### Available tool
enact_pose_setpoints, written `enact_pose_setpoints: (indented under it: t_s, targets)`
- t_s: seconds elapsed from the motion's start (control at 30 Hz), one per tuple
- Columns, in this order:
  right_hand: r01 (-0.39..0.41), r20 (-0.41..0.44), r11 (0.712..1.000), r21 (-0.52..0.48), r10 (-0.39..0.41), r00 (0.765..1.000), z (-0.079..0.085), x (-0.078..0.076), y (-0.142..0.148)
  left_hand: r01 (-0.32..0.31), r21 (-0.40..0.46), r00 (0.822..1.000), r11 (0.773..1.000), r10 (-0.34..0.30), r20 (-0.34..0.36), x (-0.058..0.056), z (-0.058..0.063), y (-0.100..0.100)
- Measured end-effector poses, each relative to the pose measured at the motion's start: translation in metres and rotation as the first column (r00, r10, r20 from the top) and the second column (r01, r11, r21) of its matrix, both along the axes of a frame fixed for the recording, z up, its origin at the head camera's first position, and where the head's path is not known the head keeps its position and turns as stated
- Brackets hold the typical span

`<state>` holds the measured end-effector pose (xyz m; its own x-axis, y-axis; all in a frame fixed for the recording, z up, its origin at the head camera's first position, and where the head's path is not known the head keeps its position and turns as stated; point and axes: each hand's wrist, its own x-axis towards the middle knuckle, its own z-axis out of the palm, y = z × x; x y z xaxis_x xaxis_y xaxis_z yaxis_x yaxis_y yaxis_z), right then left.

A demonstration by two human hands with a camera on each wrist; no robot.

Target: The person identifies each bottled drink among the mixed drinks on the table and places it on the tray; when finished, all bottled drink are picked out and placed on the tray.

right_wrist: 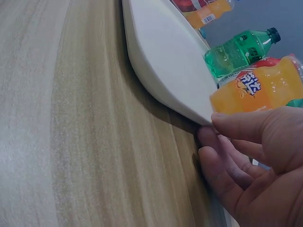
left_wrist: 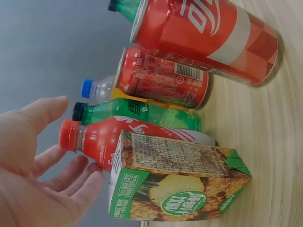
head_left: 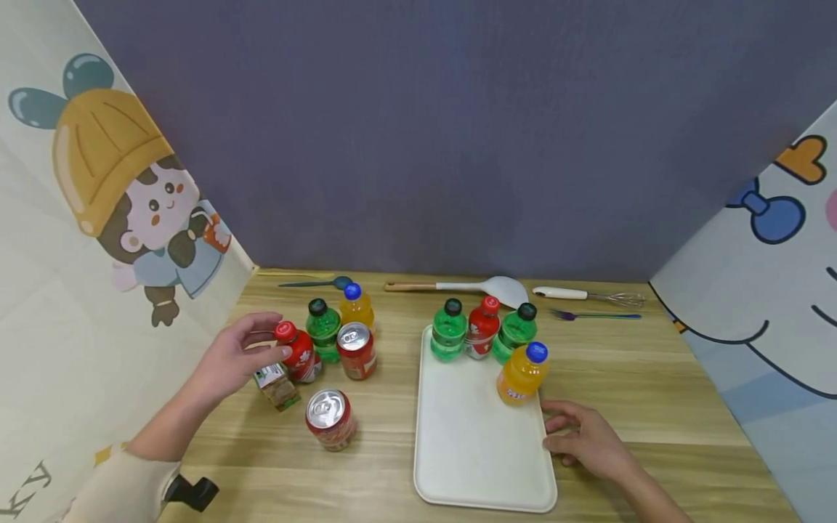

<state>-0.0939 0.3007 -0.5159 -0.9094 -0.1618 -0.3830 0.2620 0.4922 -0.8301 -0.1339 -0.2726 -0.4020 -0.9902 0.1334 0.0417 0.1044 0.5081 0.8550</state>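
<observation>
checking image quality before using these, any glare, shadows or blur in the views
Head view: bright glints on the near can; left wrist: scene turned sideways, large print on the juice carton readable, fine print soft; right wrist: pale sheen on the tabletop, dark shadow beneath the tray.

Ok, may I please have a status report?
Left fingers open at leftmost red bottle. Right fingers hold tray edge. Drink carton close beside that bottle.
</observation>
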Motion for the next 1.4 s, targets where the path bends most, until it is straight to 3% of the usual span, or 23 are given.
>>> enact_pose_setpoints:
  t_s: [0.23,0.77,0.97,1.4]
  targets:
    - [-0.006,-0.001,1.000,-0.009,0.006,1.000,-0.001,0.001,0.001,-0.003,-0.035,1.000,0.999,0.003,0.012,-0.005,-0.006,0.000]
    - [-0.001,-0.007,1.000,0.016,0.001,1.000,-0.001,0.001,-0.001,-0.041,-0.158,0.992,0.987,0.059,0.114,-0.013,-0.009,0.005]
    - [-0.004,-0.004,1.000,0.003,0.004,1.000,-0.001,0.001,-0.001,-0.046,-0.222,0.994,0.974,0.066,0.084,-0.016,-0.009,0.006]
    - [0.004,-0.003,1.000,0.008,-0.004,1.000,0.000,0.001,-0.002,-0.035,-0.235,0.999,0.971,0.033,-0.014,-0.018,-0.020,-0.002]
